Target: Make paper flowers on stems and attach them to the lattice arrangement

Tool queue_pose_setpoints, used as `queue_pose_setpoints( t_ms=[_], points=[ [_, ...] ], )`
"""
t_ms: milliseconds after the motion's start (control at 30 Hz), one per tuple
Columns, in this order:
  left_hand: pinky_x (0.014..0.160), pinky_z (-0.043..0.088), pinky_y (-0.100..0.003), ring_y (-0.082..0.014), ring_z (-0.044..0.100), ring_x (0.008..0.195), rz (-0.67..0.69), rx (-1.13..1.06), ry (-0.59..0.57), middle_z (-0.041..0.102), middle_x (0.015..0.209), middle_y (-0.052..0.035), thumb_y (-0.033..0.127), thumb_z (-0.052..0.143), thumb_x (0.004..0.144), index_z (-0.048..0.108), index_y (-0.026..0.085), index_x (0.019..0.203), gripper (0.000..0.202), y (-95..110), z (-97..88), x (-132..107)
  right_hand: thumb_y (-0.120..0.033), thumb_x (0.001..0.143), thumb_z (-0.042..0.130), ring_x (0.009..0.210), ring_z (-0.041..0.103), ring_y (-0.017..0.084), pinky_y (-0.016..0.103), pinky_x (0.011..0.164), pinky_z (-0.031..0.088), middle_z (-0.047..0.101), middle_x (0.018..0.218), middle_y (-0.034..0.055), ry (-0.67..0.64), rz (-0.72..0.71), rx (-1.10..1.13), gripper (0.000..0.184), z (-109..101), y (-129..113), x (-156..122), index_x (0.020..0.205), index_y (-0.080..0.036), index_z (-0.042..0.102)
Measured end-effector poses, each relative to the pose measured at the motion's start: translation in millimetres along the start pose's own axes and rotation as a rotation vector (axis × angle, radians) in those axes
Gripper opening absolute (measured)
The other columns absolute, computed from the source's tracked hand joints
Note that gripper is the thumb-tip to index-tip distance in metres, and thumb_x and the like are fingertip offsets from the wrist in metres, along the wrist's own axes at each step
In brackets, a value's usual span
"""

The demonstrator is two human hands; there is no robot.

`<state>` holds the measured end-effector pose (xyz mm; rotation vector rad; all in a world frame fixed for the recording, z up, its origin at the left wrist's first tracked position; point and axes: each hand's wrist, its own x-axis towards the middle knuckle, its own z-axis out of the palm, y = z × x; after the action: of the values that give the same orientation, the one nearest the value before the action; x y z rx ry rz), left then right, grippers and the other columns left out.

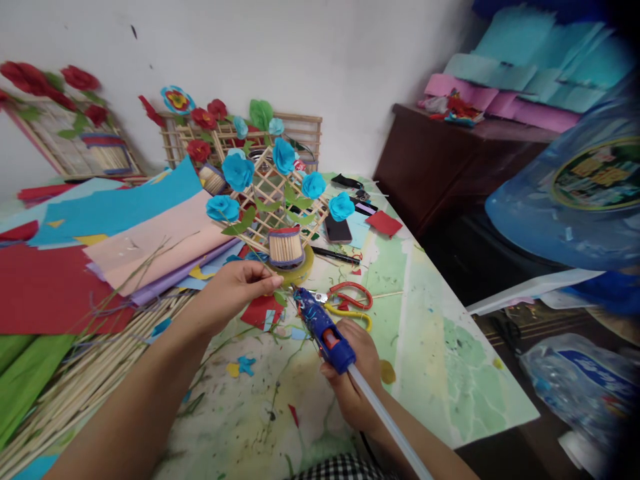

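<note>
My left hand is closed in a pinch on the lower corner of a wooden lattice frame that stands tilted on the table, decked with blue paper flowers, green leaves and a small stick basket. My right hand grips a blue hot glue gun with a clear glue stick sticking out of its back. The gun's nozzle points at the frame's bottom corner, just beside my left fingertips.
Red-handled scissors, a black pen and a phone lie right of the frame. Coloured paper sheets and a bundle of thin sticks cover the left. More flower frames lean on the wall. A dark cabinet stands at right.
</note>
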<state>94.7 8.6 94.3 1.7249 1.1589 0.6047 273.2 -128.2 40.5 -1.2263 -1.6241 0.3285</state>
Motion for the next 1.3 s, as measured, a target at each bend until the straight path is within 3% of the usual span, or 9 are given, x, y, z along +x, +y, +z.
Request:
queue_pose_setpoints(
  t_ms=[400,767,1300],
  points=[
    [0.052,0.036,-0.025,-0.0119,0.048,0.055,-0.049,-0.053,-0.015,0.056,0.059,-0.0001,0.045,0.065,0.071,0.061,0.016,0.064,0.031,-0.8,-2.1,0.5,-0.060,0.088,0.036,0.059,0.047,0.017,0.031,0.056,0.033,0.050,0.060,0.0014,0.006,0.025,-0.023,0.048,-1.0,1.3,0.1,0.067,-0.020,0.051],
    [0.054,0.034,-0.024,-0.0101,0.044,0.056,-0.050,-0.129,-0.019,0.053,0.059,0.0018,0.046,0.068,0.070,0.060,0.014,0.065,0.033,-3.9,-7.1,0.4,-0.048,0.087,0.045,0.060,0.047,0.017,0.030,0.056,0.033,0.050,0.061,0.0011,-0.009,0.035,-0.041,0.035,-2.2,2.6,-0.7,0.067,-0.020,0.052],
    [0.051,0.038,-0.025,-0.0128,0.052,0.055,-0.013,-0.060,-0.004,0.059,0.059,-0.0008,0.044,0.067,0.071,0.065,0.015,0.066,0.029,-3.5,-2.0,0.8,-0.049,0.089,0.045,0.059,0.046,0.016,0.029,0.056,0.032,0.048,0.062,-0.0006,0.009,-0.070,0.022,0.034,-1.1,0.8,0.4,0.072,-0.020,0.050]
  ],
)
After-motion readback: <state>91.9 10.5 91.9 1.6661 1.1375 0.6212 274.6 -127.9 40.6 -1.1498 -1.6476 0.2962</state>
